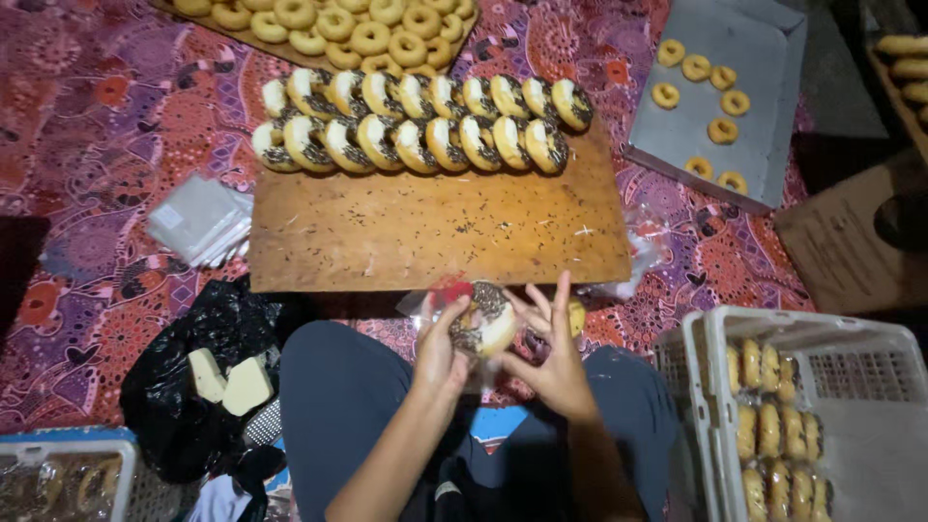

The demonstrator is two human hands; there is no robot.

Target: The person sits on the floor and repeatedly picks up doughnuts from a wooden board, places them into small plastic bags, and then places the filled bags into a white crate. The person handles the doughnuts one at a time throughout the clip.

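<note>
My left hand (440, 353) and my right hand (553, 356) hold one chocolate-sprinkled doughnut (486, 319) between them, just in front of a wooden board (435, 237). A clear plastic wrapper (418, 304) with a red patch sits around the doughnut on its left side. My right hand's fingers are spread above the doughnut; my left hand's fingers curl against it. Two rows of sprinkled doughnuts (416, 121) lean on each other along the board's far edge. My knees in dark trousers lie below the hands.
A stack of clear bags (198, 220) lies left of the board. A grey metal tray (720, 97) holds several plain doughnuts. A white crate (802, 416) at the right holds wrapped doughnuts. A black bag (193, 377) with pale blocks sits at the left. A second board carries plain doughnuts (338, 24) at the top.
</note>
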